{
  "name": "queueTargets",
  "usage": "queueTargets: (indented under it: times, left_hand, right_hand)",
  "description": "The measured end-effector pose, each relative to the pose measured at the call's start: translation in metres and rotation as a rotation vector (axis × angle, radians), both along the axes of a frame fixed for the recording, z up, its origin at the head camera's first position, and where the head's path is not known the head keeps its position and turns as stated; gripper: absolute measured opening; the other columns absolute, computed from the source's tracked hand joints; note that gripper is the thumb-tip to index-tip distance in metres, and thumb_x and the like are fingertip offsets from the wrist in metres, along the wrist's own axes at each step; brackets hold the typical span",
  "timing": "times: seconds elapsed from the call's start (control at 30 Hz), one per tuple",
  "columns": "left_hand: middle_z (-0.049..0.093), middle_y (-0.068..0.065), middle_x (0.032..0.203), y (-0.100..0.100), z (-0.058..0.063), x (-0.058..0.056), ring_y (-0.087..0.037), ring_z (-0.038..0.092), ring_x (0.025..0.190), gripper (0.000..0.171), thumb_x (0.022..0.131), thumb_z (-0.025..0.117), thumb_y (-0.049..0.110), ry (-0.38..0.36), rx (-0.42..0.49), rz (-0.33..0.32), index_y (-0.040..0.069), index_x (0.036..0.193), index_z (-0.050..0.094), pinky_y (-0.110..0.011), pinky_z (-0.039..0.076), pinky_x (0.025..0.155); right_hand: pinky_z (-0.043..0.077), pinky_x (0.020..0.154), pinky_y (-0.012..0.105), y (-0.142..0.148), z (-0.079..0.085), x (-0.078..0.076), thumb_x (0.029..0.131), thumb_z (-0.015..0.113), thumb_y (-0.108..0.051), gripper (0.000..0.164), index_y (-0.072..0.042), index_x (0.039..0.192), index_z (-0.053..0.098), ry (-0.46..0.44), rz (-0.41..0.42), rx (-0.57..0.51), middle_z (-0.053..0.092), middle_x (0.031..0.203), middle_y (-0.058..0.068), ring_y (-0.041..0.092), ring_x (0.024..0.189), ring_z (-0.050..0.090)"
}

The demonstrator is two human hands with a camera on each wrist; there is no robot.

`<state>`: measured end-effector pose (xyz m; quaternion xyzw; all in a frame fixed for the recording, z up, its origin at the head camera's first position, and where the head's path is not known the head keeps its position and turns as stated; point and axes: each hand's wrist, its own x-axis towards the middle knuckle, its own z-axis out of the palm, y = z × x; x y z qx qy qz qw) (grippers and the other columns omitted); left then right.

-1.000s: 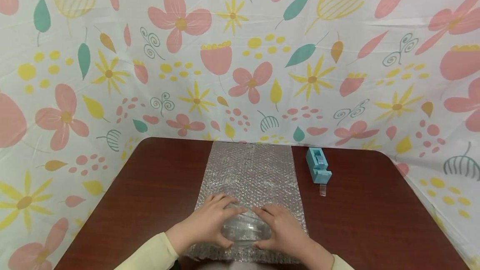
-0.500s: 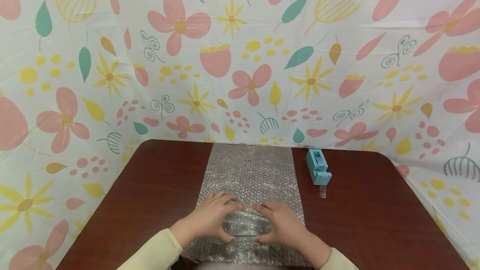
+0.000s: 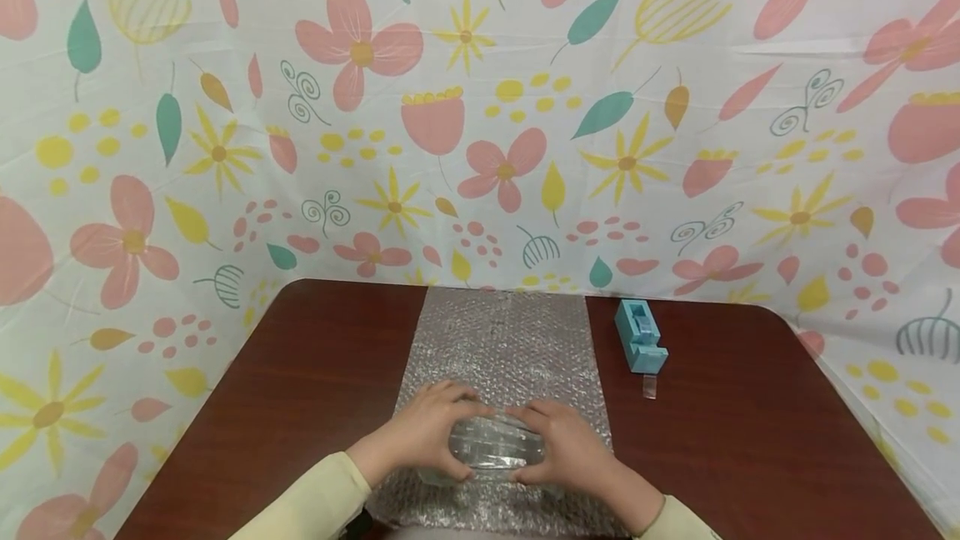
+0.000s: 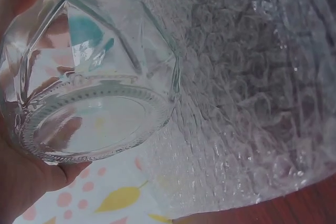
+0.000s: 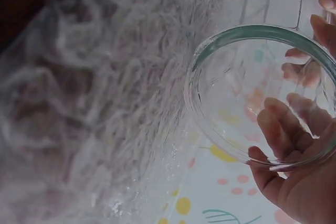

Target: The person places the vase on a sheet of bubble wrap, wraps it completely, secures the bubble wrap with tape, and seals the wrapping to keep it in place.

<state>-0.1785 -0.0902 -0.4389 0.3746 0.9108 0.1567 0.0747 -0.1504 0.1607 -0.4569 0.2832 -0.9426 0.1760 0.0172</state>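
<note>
A clear, faceted glass jar (image 3: 497,444) lies on its side across a sheet of bubble wrap (image 3: 502,340). My left hand (image 3: 429,432) grips the jar's base end, fingers over the far side and thumb on the near side. At the mouth end, my right hand (image 3: 567,452) holds it the same way. The left wrist view shows the round base (image 4: 100,121) with its ridged edge and the left thumb against it. In the right wrist view, the smooth round rim (image 5: 247,34) faces the camera, and right-hand fingers are seen through the glass.
A light blue tape dispenser (image 3: 641,336) stands on the dark red-brown table (image 3: 720,407), right of the wrap. A short strip of clear tape (image 3: 649,387) hangs from its front. Floral-printed white cloth (image 3: 502,107) rises behind the table and along both sides.
Both hands keep their hold on the jar and shift only slightly. The glints on the glass have changed a little. The dispenser stays put.
</note>
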Motion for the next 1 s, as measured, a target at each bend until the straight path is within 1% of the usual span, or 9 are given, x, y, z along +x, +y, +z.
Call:
queueTargets:
  times: [0.13,0.4,0.53,0.57,0.67,0.77,0.8,0.9,1.0]
  left_hand:
    - [0.059,-0.002,0.143,0.000,0.002,0.000,-0.027,0.053,0.135,0.080,0.070,0.093,0.043,0.001,-0.009,0.001,0.032,0.142,0.060,-0.064,0.044,0.110]
    - [0.058,0.000,0.143,0.006,0.004,-0.002,-0.027,0.051,0.137,0.080,0.072,0.092,0.043,-0.027,-0.009,0.009,0.034,0.144,0.059,-0.066,0.041,0.113]
    - [0.059,0.000,0.143,0.008,0.005,-0.003,-0.027,0.051,0.137,0.081,0.071,0.093,0.042,-0.038,-0.008,0.019,0.032,0.144,0.059,-0.068,0.040,0.112]
    - [0.059,0.000,0.143,0.008,0.005,-0.003,-0.027,0.051,0.137,0.081,0.071,0.093,0.042,-0.041,-0.007,0.021,0.032,0.144,0.059,-0.069,0.040,0.112]
    - [0.059,-0.001,0.143,0.007,0.005,-0.001,-0.028,0.052,0.136,0.081,0.071,0.093,0.042,-0.044,-0.006,0.025,0.030,0.144,0.059,-0.070,0.040,0.111]
    - [0.060,-0.001,0.141,0.005,0.004,0.000,-0.027,0.052,0.135,0.081,0.071,0.093,0.042,-0.036,-0.001,0.029,0.029,0.144,0.060,-0.070,0.040,0.111]
    - [0.060,-0.001,0.141,0.005,0.004,0.001,-0.027,0.053,0.134,0.081,0.071,0.093,0.042,-0.029,-0.004,0.030,0.029,0.144,0.060,-0.070,0.041,0.111]
    - [0.060,0.000,0.139,0.003,0.003,0.002,-0.026,0.054,0.132,0.081,0.070,0.093,0.042,-0.014,-0.007,0.027,0.029,0.143,0.060,-0.068,0.043,0.110]
    - [0.061,0.000,0.139,0.002,0.002,0.002,-0.025,0.054,0.131,0.080,0.071,0.093,0.042,-0.009,-0.006,0.018,0.030,0.143,0.061,-0.065,0.044,0.109]
  right_hand:
    - [0.057,0.085,0.042,0.001,0.000,0.000,0.072,0.088,-0.054,0.079,-0.015,0.137,0.065,0.003,0.002,0.015,0.069,0.113,-0.004,0.017,0.101,0.066]
    - [0.055,0.100,0.050,0.007,0.006,0.009,0.082,0.076,-0.063,0.079,-0.013,0.141,0.061,0.162,0.033,0.160,0.068,0.130,0.003,0.025,0.118,0.065]
    - [0.052,0.105,0.051,0.009,-0.003,0.019,0.082,0.071,-0.069,0.086,-0.012,0.145,0.057,0.393,0.031,0.249,0.066,0.139,0.004,0.024,0.127,0.063]
    - [0.047,0.113,0.049,0.010,-0.007,0.022,0.081,0.070,-0.072,0.089,-0.012,0.145,0.055,0.462,0.036,0.258,0.064,0.142,0.005,0.023,0.130,0.060]
    - [0.017,0.132,0.046,0.014,-0.018,0.030,0.074,0.068,-0.080,0.105,-0.013,0.151,0.047,0.621,0.086,0.248,0.053,0.155,0.005,0.020,0.156,0.033]
    - [-0.016,0.131,0.044,0.017,-0.026,0.035,0.067,0.064,-0.089,0.125,-0.015,0.161,0.029,0.690,0.155,0.247,0.026,0.172,0.005,0.018,0.164,-0.002]
    - [-0.017,0.130,0.047,0.018,-0.029,0.036,0.065,0.064,-0.091,0.132,-0.015,0.164,0.022,0.709,0.178,0.251,0.015,0.174,0.006,0.018,0.163,-0.012]
    - [-0.015,0.130,0.052,0.019,-0.037,0.036,0.060,0.059,-0.096,0.144,-0.015,0.167,0.007,0.780,0.209,0.285,-0.006,0.175,0.008,0.024,0.163,-0.013]
    - [-0.011,0.130,0.057,0.019,-0.042,0.037,0.053,0.057,-0.099,0.151,-0.014,0.166,0.003,0.839,0.207,0.288,-0.007,0.175,0.010,0.027,0.163,-0.010]
